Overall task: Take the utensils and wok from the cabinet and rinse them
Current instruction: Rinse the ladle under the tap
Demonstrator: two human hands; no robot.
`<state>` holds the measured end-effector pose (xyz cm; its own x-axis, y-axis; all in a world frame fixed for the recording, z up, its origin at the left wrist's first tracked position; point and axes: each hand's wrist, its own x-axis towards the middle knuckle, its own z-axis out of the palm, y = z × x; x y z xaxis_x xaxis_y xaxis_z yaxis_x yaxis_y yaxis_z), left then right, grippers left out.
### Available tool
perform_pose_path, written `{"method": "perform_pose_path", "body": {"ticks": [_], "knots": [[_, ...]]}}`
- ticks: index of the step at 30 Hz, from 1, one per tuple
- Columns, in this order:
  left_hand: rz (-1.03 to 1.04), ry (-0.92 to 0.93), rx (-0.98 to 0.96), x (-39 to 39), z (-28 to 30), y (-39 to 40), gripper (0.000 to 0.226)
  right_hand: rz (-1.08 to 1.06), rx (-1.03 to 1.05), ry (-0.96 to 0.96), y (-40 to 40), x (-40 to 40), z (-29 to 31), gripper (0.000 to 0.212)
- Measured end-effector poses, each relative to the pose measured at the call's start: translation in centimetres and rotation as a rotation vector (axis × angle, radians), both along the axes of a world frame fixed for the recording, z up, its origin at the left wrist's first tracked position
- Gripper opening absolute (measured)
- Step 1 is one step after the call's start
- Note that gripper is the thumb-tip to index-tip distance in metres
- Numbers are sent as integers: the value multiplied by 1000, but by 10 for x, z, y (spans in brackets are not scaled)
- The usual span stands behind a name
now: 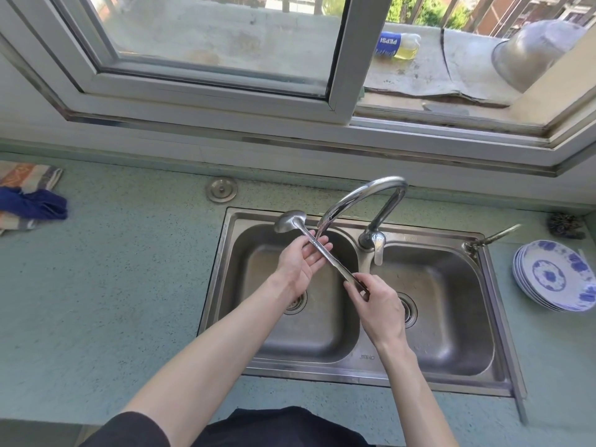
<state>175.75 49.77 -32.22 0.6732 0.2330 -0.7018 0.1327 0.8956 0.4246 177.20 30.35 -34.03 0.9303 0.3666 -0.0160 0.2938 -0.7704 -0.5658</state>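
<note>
The green tabletop [122, 285] frames my double sink [496, 324]. Over its left basin, under the faucet [364, 196], I hold the ladle [309, 237]: my right hand [377, 301] pinches the handle's end, my left hand [300, 262] lies open beneath the shaft.

The ladle [309, 243] is plain silver steel, like the double sink [416, 372] and the curved faucet [364, 198]. The surface [113, 285] is pale green with fine dark speckles. The stacked plates [558, 275] are white with blue floral print. A deep blue cloth [35, 204] lies on an orange, grey and cream striped towel [25, 175]. The bottle [398, 45] has a blue label over yellow liquid. The sleeve [129, 430] is black.
</note>
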Motion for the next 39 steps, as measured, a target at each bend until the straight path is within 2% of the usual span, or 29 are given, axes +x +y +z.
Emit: {"method": "perform_pose_path", "body": {"ticks": [3,7,12,18,22,27,34,39], "knots": [[-53,-6,40,0,-2,-5,17,40,-104,-19,-8,-3,-4,22],[-111,-7,123,0,-7,-14,29,55,-204,-6,-12,-6,-12,20],[-209,-5,232,-1,-9,-23,25,59,-282,28,-15,-9,-21,25],[-247,-35,305,-3,-10,-26,13,49,-277,41,-17,-14,-24,19],[-247,-7,369,-5,-11,-25,29,47,-288,43,-17,-16,-26,18],[-229,-25,325,-8,-10,-25,14,16,-316,50,-17,-17,-28,15],[-201,-40,255,-7,-10,-24,9,-34,-360,48,-21,-14,-29,19],[-217,-45,238,-8,-11,-26,15,-52,-372,61,-22,-10,-31,22]]}}
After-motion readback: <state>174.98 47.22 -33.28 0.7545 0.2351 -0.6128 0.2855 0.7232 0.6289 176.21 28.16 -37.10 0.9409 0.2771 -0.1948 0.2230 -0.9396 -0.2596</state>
